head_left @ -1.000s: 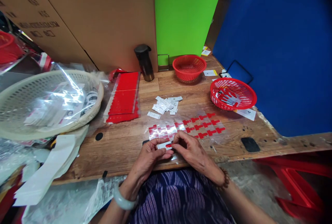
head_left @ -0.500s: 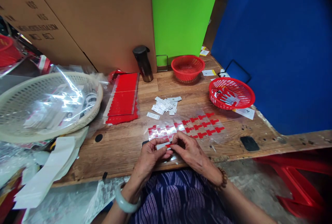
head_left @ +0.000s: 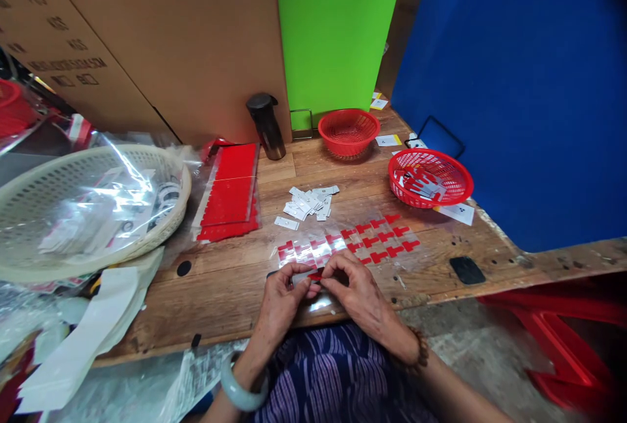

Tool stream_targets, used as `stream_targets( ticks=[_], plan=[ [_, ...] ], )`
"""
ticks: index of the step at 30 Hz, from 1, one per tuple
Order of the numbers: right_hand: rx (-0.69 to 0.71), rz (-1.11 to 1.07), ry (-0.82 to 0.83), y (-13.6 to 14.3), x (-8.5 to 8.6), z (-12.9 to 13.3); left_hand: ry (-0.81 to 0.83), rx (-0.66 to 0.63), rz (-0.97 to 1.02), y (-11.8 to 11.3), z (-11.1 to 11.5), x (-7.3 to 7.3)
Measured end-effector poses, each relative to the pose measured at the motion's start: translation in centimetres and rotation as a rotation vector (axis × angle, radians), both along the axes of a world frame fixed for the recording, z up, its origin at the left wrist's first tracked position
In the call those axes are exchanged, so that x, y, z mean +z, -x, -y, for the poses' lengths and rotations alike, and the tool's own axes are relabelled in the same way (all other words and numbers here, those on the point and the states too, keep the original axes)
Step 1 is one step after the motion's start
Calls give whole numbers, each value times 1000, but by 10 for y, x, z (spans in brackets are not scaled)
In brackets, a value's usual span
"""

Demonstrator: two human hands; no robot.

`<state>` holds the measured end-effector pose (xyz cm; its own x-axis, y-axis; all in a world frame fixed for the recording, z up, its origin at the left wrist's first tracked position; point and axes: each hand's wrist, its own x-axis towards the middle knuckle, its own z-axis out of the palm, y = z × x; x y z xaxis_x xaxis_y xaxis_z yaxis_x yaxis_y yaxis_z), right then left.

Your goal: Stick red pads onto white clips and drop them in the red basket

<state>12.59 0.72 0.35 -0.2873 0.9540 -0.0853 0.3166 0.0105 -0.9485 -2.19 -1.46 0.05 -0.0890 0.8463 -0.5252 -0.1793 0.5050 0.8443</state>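
Between thumb and fingers, my left hand (head_left: 280,302) pinches a small white tag (head_left: 300,277). A red sticker (head_left: 316,276) sits at the tag's right end, where my right hand (head_left: 361,292) grips it with thumb and forefinger. Fingers partly hide both pieces. Just beyond my hands lies a clear sheet of red stickers (head_left: 372,240), set out in rows on the wooden table. Farther back is a loose pile of white tags (head_left: 311,202), with one tag (head_left: 287,222) a little apart at its near left.
Red sheets (head_left: 230,188) lie stacked at left, beside a large cream basket (head_left: 176,207) holding plastic-wrapped pieces. A dark flask (head_left: 267,126) and a red basket (head_left: 349,132) stand at the back. Another red basket (head_left: 463,185) at right holds red-and-white pieces. A red stool (head_left: 558,325) is below right.
The view has shifted slightly. Both hands stay close together; the red sticker at the tag's end now looks tilted up and darker, and less of the white tag shows.
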Motion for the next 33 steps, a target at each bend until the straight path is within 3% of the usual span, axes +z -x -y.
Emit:
stream_targets(
  ticks=[6, 17, 33],
  plan=[
    [47, -29, 67, -3, -5, -5, 34, 4, 90, 5, 1, -6],
    [35, 81, -69, 1, -23, -4, 142, 32, 183, 8, 2, -7],
    [36, 147, -111, 1, -24, -4, 134, 44, 175, 6, 3, -8]
  ],
)
